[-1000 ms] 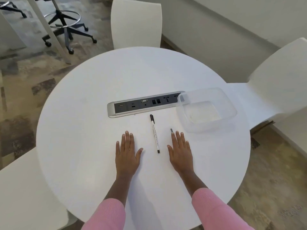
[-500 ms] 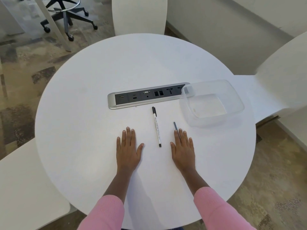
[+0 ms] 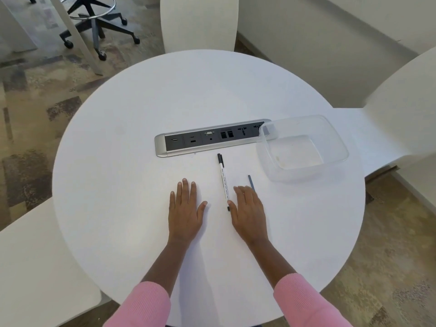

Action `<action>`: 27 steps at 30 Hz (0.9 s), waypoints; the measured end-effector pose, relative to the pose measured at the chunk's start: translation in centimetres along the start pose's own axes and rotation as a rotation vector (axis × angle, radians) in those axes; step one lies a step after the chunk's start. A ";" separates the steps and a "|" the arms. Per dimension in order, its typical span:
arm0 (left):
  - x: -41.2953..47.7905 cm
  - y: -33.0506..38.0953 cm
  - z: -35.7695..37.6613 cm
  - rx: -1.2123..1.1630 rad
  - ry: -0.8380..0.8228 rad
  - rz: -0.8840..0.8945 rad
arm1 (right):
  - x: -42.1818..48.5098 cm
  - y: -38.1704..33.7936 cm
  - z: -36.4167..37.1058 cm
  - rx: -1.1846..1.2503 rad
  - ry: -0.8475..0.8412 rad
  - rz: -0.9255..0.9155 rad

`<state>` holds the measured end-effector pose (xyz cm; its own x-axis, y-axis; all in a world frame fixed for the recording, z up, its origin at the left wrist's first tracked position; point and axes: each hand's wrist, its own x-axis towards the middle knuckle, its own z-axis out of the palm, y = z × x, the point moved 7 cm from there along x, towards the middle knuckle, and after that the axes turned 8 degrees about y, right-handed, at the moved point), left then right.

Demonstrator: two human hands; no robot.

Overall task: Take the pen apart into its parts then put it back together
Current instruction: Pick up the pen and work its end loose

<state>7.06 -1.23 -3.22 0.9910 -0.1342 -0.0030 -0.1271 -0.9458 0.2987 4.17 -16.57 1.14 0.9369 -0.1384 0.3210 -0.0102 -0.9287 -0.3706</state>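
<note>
A: Where is the pen point(image 3: 223, 182)?

B: One pen, lying flat on the round white counter point(image 3: 118, 161), between the two hands. It is a slim white barrel with a line of small print along it, a black cap at the far end and a black tip at the near end. The near end lies just beside the right hand's thumb; whether they touch I cannot tell.

A: And the hands?

B: Two. The left hand point(image 3: 185, 210) lies palm down on the counter, its fingers point(image 3: 186, 192) straight, close together, the thumb spread out to the right; it grips nothing. The right hand point(image 3: 249, 212) is also palm down and grips nothing, fingers extended and slightly apart. Both sleeves are pink ribbed knit.

A: Anything else small?

B: One thin dark grey stick point(image 3: 251, 182), short and straight, just past the right hand's fingertips, its near end hidden behind them.

A: Farther out?

B: One clear plastic container point(image 3: 335, 147), rectangular with rounded corners, at the far right. Its left corner overlaps the end of one socket strip point(image 3: 207, 140), a long silver-framed panel with dark ports set in the counter. Three white moulded chairs ring the counter, and one black stool base on castors stands on the patterned carpet at the far left.
</note>
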 end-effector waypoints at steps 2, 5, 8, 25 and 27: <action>0.4 0.3 -0.4 -0.013 0.031 0.009 | 0.0 -0.5 0.3 0.002 -0.038 0.021; 0.7 1.0 -1.5 -0.008 0.103 0.039 | -0.1 -0.3 1.4 0.006 -0.159 0.143; 0.7 1.8 -2.6 0.006 0.171 0.095 | -0.2 0.2 2.2 0.026 -0.231 0.263; 0.2 2.8 -1.6 -1.220 -0.244 -0.540 | -0.5 0.6 0.6 0.814 -0.393 0.775; -0.1 3.3 -1.3 -1.372 -0.310 -0.574 | -0.8 0.3 0.2 0.822 -0.448 0.750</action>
<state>6.63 -3.96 -0.94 0.8207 -0.0748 -0.5664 0.5712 0.0848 0.8164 3.50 -16.68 0.60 0.8328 -0.2679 -0.4844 -0.5323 -0.1479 -0.8335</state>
